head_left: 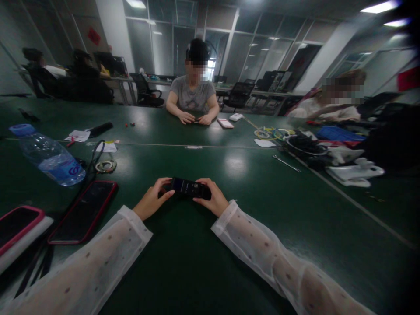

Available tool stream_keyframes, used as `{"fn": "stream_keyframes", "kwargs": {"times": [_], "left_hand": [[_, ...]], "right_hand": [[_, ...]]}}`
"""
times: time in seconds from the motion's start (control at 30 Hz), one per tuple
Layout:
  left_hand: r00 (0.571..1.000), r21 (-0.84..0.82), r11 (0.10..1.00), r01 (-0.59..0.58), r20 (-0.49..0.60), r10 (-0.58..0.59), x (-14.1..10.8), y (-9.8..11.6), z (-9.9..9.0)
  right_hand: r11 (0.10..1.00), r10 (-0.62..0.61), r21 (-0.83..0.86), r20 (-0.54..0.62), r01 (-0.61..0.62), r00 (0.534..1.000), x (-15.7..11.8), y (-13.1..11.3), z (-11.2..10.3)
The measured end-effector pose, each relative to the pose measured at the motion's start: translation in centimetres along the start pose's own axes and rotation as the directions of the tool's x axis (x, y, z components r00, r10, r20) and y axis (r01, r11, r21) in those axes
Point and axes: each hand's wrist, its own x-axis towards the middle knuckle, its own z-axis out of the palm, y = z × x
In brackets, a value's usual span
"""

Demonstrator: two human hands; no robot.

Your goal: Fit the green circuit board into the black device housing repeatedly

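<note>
I had the small black device (190, 188) between both hands, low over the green desk (249, 205) and straight in front of me. My left hand (153, 200) gripped its left end, thumb laid toward the top face, and my right hand (211, 197) was closed over its right end, fingers curled around the edge. The two hands were near each other, joined only through the device, which lay level and lengthwise between them, lifted just off the desk or barely resting on it; I could not tell which. Its top face was dark with a faint glint, and I saw no part opened, removed or set aside, so I judged the work on it to be at an early stage, with the handling itself not yet done. To my left lay a red-edged phone (83, 212) face up, a pink-edged one (18, 225) nearer the corner, and a water bottle (49, 157) on its side. Across the desk another person's hands (196, 118) rested together.
</note>
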Motion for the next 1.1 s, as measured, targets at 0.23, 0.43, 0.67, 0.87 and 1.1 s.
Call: {"fn": "stream_keyframes", "kwargs": {"times": [0.23,0.43,0.67,0.87,1.1], "left_hand": [[0.999,0.021,0.999,0.033,0.013,-0.033,-0.02,-0.17,-0.07],[0.999,0.044,0.998,0.042,0.020,-0.043,-0.05,0.12,-0.17],[0.999,0.051,0.998,0.024,0.022,-0.025,-0.04,0.07,-0.19],[1.000,0.043,0.999,-0.002,0.006,0.002,-0.04,0.01,-0.05],[0.999,0.075,0.997,0.025,0.026,-0.027,-0.07,0.14,-0.18]], "right_hand": [[0.985,0.069,0.157,0.056,-0.077,0.996,0.12,0.20,-0.39],[0.965,0.060,0.251,0.088,-0.081,0.994,0.27,0.76,-0.57],[0.963,0.055,0.258,0.111,-0.083,0.992,0.31,0.96,-0.72],[0.959,0.015,0.280,0.117,-0.048,0.993,0.39,0.74,-0.78],[0.947,-0.012,0.319,0.124,-0.029,0.992,0.37,0.93,-0.78]]}}
